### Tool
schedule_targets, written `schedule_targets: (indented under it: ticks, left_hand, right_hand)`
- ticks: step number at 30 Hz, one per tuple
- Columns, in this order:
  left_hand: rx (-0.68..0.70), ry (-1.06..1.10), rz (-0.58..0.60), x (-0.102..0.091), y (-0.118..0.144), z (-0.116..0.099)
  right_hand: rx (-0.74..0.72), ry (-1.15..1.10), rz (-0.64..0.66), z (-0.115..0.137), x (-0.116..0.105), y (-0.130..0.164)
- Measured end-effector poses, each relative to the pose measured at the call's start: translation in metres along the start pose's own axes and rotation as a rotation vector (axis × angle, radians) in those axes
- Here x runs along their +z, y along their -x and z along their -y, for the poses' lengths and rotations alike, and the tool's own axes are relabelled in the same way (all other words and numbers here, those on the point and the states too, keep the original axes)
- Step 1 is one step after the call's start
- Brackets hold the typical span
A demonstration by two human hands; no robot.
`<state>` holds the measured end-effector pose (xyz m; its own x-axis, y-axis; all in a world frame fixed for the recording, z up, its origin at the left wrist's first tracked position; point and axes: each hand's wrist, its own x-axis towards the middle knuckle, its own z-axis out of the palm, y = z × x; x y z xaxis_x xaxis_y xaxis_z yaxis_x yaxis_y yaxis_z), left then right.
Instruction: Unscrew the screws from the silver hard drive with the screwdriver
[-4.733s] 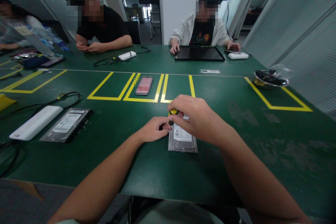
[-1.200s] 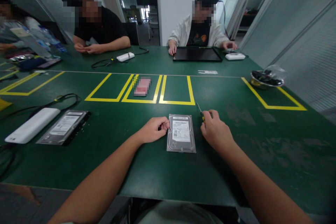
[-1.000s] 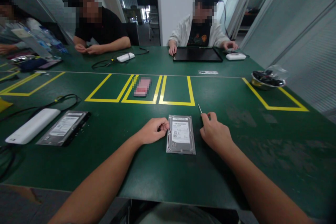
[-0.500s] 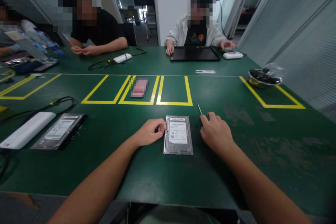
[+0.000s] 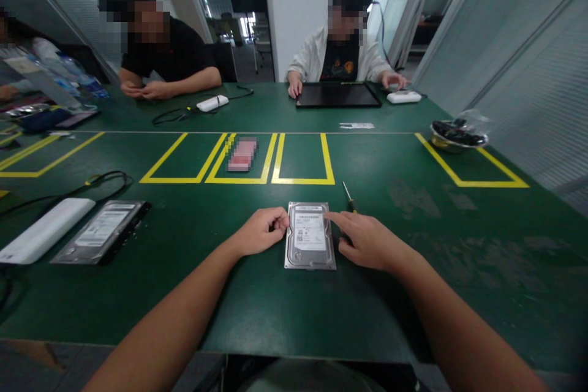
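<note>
A silver hard drive (image 5: 310,229) lies flat on the green table, its white label facing up. At its left edge is my left hand (image 5: 263,231), closed, with curled fingers pressed against the side. My right hand (image 5: 367,239) is open on the opposite side. Its index finger reaches out to the drive's upper right edge, and nothing shows in its grasp. Just behind that hand a screwdriver (image 5: 348,196) rests on the table, its metal tip pointing away from me; the hand partly hides its handle.
Left of me lie another hard drive (image 5: 98,229) and a white power bank (image 5: 48,229) with a black cable. Yellow tape outlines (image 5: 303,181) mark the table, a pink phone-like object (image 5: 242,155) inside one. A metal bowl (image 5: 458,138) stands far right. Several people sit opposite.
My right hand has let go of the screwdriver, which now lies on the table. That hand has moved left, its index finger stretched to the hard drive. My left hand stays in place.
</note>
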<state>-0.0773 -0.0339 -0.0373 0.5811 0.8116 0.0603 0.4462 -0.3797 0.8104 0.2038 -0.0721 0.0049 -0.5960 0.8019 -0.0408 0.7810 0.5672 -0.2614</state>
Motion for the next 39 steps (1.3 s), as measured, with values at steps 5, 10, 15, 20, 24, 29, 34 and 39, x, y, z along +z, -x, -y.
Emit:
schedule_targets:
  ticks: [5,10,15,20,24,29,34,39]
  left_hand:
    - [-0.01,0.001,-0.001,0.0,0.0,-0.001]
    - [-0.008,-0.012,-0.013,0.001,0.001,-0.001]
    - [-0.003,-0.014,-0.012,0.002,0.001,0.001]
    - [-0.017,0.018,-0.021,0.001,0.002,0.001]
    - [-0.017,0.002,-0.018,-0.001,0.002,-0.002]
    - [-0.012,-0.054,-0.026,-0.002,0.003,-0.004]
    - [-0.008,-0.099,-0.028,-0.003,0.005,-0.005]
    - [-0.006,-0.142,-0.027,-0.003,0.005,-0.008]
  right_hand:
    - [-0.038,0.042,0.029,0.002,0.004,0.0]
    - [-0.084,-0.011,-0.009,0.003,0.01,-0.001]
    - [-0.098,-0.052,-0.029,0.003,0.014,-0.001]
    - [-0.116,-0.084,-0.049,0.005,0.015,-0.002]
    - [-0.122,-0.08,-0.056,0.006,0.017,-0.003]
    - [-0.146,-0.055,-0.093,0.005,0.022,-0.005]
    - [-0.154,-0.043,-0.109,0.005,0.024,-0.006]
    - [-0.163,-0.039,-0.112,0.005,0.025,-0.006]
